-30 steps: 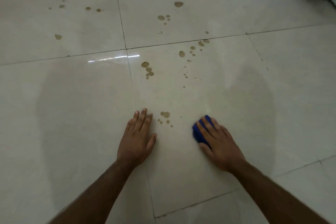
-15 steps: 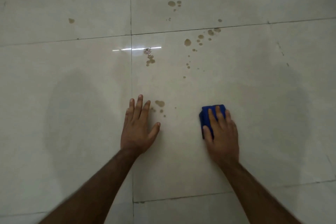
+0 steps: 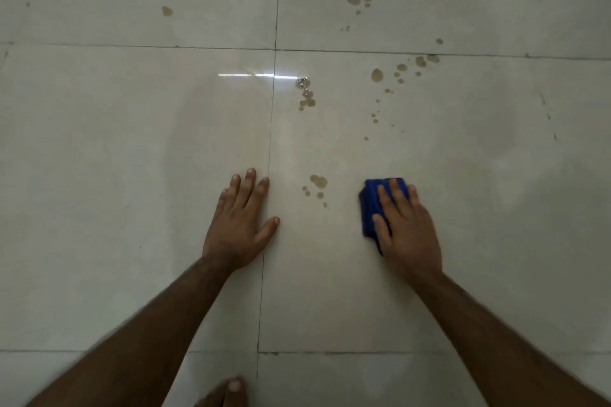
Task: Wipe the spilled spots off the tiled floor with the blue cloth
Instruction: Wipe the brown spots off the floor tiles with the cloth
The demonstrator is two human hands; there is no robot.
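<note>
My right hand [image 3: 408, 235] presses flat on the folded blue cloth [image 3: 370, 205], centre right; my left hand [image 3: 239, 225] lies spread on the pale glossy tiled floor [image 3: 132, 142]. Brown spilled spots [image 3: 319, 181] between them and across the upper frame lie unwiped: the job looks barely begun.

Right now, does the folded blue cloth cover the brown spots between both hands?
No, the folded blue cloth lies under the right hand, beside those spots.

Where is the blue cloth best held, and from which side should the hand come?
Probably from above, flat palm on its top face: the blue cloth lies folded flat on the floor, as the right hand presses it now.
</note>
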